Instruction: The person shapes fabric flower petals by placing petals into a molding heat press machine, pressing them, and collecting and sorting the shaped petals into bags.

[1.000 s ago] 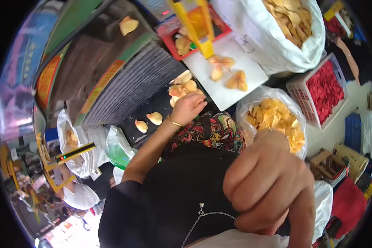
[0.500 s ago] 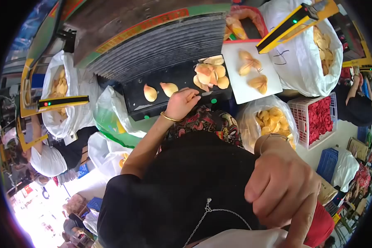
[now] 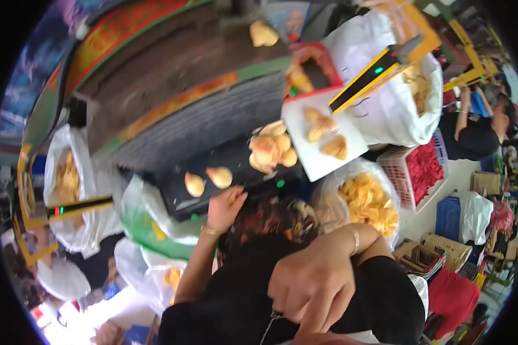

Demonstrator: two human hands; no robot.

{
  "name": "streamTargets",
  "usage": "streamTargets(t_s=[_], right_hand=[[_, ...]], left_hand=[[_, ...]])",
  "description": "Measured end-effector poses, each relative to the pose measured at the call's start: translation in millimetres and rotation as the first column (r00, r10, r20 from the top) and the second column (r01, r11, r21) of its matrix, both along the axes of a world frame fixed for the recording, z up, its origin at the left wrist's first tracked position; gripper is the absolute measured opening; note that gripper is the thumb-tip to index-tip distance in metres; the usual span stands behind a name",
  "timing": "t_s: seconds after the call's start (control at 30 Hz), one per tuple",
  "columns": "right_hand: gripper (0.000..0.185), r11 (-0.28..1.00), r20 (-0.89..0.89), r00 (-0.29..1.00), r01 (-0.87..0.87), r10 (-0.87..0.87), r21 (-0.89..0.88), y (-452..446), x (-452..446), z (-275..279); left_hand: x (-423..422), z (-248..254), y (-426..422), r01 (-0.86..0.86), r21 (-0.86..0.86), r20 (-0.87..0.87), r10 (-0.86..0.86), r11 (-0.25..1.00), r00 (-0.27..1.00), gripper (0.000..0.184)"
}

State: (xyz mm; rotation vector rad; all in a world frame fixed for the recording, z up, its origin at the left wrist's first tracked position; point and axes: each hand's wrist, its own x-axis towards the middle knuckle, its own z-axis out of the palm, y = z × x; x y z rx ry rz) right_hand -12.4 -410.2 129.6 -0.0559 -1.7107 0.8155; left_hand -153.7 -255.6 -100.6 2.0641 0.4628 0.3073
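My left hand (image 3: 225, 208) rests at the front edge of the black tray (image 3: 236, 164), fingers curled, just below two pale petal-shaped pieces (image 3: 218, 177); what it holds, if anything, cannot be made out. A pile of similar pieces (image 3: 270, 149) lies at the tray's right end. Close to the camera, my right hand (image 3: 316, 282) is over my chest with fingers bent, beside a silver chain (image 3: 269, 326). Its fingertips are partly hidden. On the white board (image 3: 306, 155) right of the pile lie two winged clusters of pieces (image 3: 335, 147).
Ribbed machine (image 3: 195, 118) behind the tray. To the right: bag of yellow pieces (image 3: 369, 201), large white sack (image 3: 362, 75), crate of red pieces (image 3: 423, 172), red basket (image 3: 334, 72). Left: green-white bag (image 3: 149, 227), white sack (image 3: 92, 190). People work at both sides.
The camera view has shifted and turned. My left hand has moved from beside the pile to the tray's front edge, and my right hand has come inward over my chest.
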Motion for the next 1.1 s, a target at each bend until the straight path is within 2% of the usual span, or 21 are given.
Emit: streamTargets(t_s=[0.03, 0.07, 0.13, 0.17, 0.2, 0.23, 0.3, 0.33, 0.4, 0.43, 0.5, 0.57, 0.63, 0.67, 0.7, 0.8, 0.9, 0.97, 1.03, 1.07, 1.1], right_hand=[[0.03, 1.0, -0.106, 0.994, -0.029, 0.027, -0.009, -2, -11, -2], [0.031, 0.998, -0.246, 0.968, -0.064, 0.058, -0.015, -3, -21, -5], [0.028, 0.96, -0.187, 0.968, -0.206, 0.17, -0.19, 1, 3, -10], [0.031, 0.937, -0.209, 0.977, -0.109, 0.039, -0.331, -6, 12, -32], [0.028, 0.771, -0.054, 0.979, 0.121, -0.197, -0.626, -18, 26, -46], [0.022, 0.424, 0.024, 0.81, 0.331, -0.585, -0.843, -26, 19, -71], [0.016, 0.123, 0.409, 0.589, 0.66, -0.697, -0.741, -25, 13, -97], [0.016, 0.14, 0.399, 0.621, 0.638, -0.674, -0.757, -18, 8, -98], [0.017, 0.355, 0.451, 0.659, 0.727, -0.602, -0.587, -8, 1, -79], [0.018, 0.459, 0.49, 0.658, 0.751, -0.572, -0.474, -1, 0, -68], [0.017, 0.703, 0.176, 0.774, 0.628, -0.608, -0.333, 19, -8, -46], [0.008, 0.79, -0.298, 0.737, 0.518, -0.606, -0.328, 33, -33, -23], [0.009, 0.881, -0.392, 0.789, 0.417, -0.472, -0.223, 35, -27, -2], [0.009, 0.883, -0.381, 0.796, 0.417, -0.469, -0.216, 38, -27, 2], [0.008, 0.895, -0.387, 0.807, 0.404, -0.446, -0.188, 41, -27, 4], [0.015, 0.922, -0.378, 0.841, 0.362, -0.387, -0.138, 36, -18, 8], [0.011, 0.885, -0.432, 0.793, 0.466, -0.43, -0.025, 24, -3, -7], [0.01, 0.918, -0.411, 0.841, 0.397, -0.352, 0.025, 22, 18, -5], [0.009, 0.952, -0.372, 0.894, 0.297, -0.248, 0.078, 18, 31, -1], [0.009, 0.95, -0.375, 0.895, 0.298, -0.243, 0.096, 17, 37, -1], [0.01, 0.958, -0.33, 0.921, 0.26, -0.207, 0.123, 17, 45, 0]], left_hand=[[-10, -9, -2, -0.027, -0.127, -0.053, 0.02, 0.992, 0.998, 0.022], [-11, -4, -4, -0.009, -0.139, -0.074, -0.002, 0.99, 0.997, 0.022], [0, 4, 2, -0.103, -0.091, 0.0, 0.104, 0.99, 0.995, 0.023], [0, 9, 6, -0.161, -0.066, 0.024, 0.163, 0.985, 0.986, 0.024], [3, 13, 7, -0.209, -0.277, 0.061, 0.235, 0.938, 0.97, 0.025], [10, 15, 12, -0.253, -0.475, 0.086, 0.331, 0.843, 0.94, 0.028], [12, 19, 27, -0.38, -0.567, -0.119, 0.384, 0.731, 0.916, 0.032], [11, 6, 34, -0.417, -0.562, -0.142, 0.413, 0.714, 0.9, 0.032], [12, -23, 43, -0.411, -0.418, -0.056, 0.429, 0.81, 0.902, 0.033], [20, -26, 44, -0.414, -0.42, -0.055, 0.432, 0.808, 0.9, 0.033], [42, -28, 41, -0.404, -0.298, -0.02, 0.418, 0.865, 0.908, 0.028], [55, -31, 39, -0.397, -0.239, 0.003, 0.41, 0.886, 0.912, 0.025], [67, -41, 39, -0.337, 0.028, 0.011, 0.337, 0.941, 0.941, 0.022], [73, -43, 39, -0.301, 0.161, 0.008, 0.304, 0.94, 0.953, 0.022], [75, -45, 41, -0.307, 0.154, 0.022, 0.307, 0.939, 0.951, 0.022], [67, -48, 42, -0.233, 0.575, 0.085, 0.225, 0.785, 0.971, 0.026], [65, -19, 38, -0.305, 0.482, 0.206, 0.232, 0.821, 0.951, 0.023], [60, 31, 32, -0.262, 0.319, 0.322, 0.156, 0.911, 0.934, 0.014], [44, 108, 12, -0.15, -0.144, 0.257, 0.183, 0.978, 0.949, 0.006], [33, 157, 9, -0.035, -0.231, 0.226, 0.089, 0.972, 0.97, 0.004], [31, 179, 15, 0.352, -0.256, 0.573, -0.152, 0.9, 0.805, 0.005]])
